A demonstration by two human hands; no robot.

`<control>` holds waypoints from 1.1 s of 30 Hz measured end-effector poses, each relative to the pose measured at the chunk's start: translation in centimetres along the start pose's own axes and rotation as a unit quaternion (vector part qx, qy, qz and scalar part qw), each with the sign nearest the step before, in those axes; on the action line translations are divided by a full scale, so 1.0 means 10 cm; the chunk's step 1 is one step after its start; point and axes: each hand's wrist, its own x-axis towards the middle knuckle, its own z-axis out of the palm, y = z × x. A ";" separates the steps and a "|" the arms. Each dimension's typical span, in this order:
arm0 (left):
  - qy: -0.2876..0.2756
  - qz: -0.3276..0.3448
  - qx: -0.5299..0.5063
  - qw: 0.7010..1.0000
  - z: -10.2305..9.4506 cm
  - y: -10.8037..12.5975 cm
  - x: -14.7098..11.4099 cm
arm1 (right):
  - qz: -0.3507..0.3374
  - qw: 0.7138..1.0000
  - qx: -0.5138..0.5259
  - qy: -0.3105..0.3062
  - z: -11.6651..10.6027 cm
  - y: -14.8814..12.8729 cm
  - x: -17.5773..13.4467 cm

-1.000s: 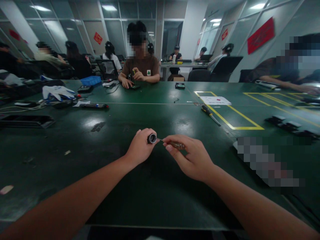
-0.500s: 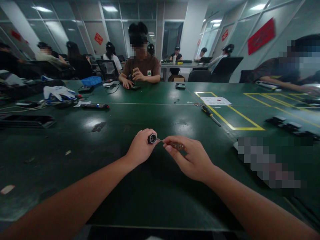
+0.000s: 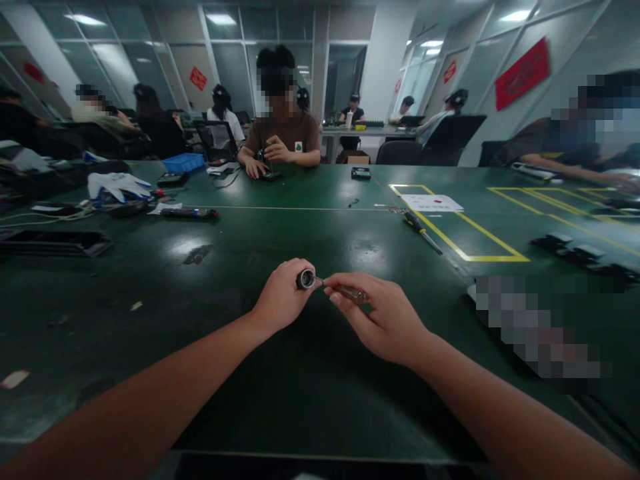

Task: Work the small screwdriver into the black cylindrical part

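Note:
My left hand (image 3: 283,293) is closed around a small black cylindrical part (image 3: 305,279). Its round, hollow end with a silver rim faces me, and the rest is hidden in my fingers. In my right hand (image 3: 387,313) is a small screwdriver (image 3: 353,293) with a see-through brownish handle, pinched between thumb and fingers. Its thin metal shaft points left to the side of the black part, beside my left fingertips. Whether the tip touches the part I cannot tell. Both hands are above the green table (image 3: 320,393), near its front edge.
Farther right lies a yellow-and-black screwdriver (image 3: 423,231) beside a yellow taped outline and a white paper (image 3: 433,203). Black parts (image 3: 583,255) lie at the right. White gloves (image 3: 120,187), a dark tool (image 3: 189,213) and a blue bin (image 3: 183,163) are at the left. A co-worker (image 3: 285,133) sits opposite.
Both hands stay in nearly the same place. The screwdriver handle has turned slightly between my right fingers, and the black part has shifted a hair.

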 end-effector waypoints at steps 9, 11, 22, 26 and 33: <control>0.009 -0.014 -0.020 1.000 0.01 0.00 0.01 | -0.009 0.999 0.018 0.046 -0.04 0.00 -0.03; 0.005 -0.008 -0.024 1.000 0.01 0.00 0.00 | -0.010 0.999 0.017 0.031 -0.03 0.00 -0.02; 0.000 0.002 -0.035 0.999 0.01 0.01 0.00 | -0.010 1.000 0.020 0.007 -0.03 -0.02 -0.02; 0.004 -0.001 -0.038 0.999 0.02 -0.01 -0.01 | -0.010 0.999 0.024 0.019 -0.04 -0.03 -0.02; -0.001 0.007 -0.044 0.999 0.03 -0.02 0.00 | -0.003 0.999 0.046 -0.001 -0.01 -0.02 -0.01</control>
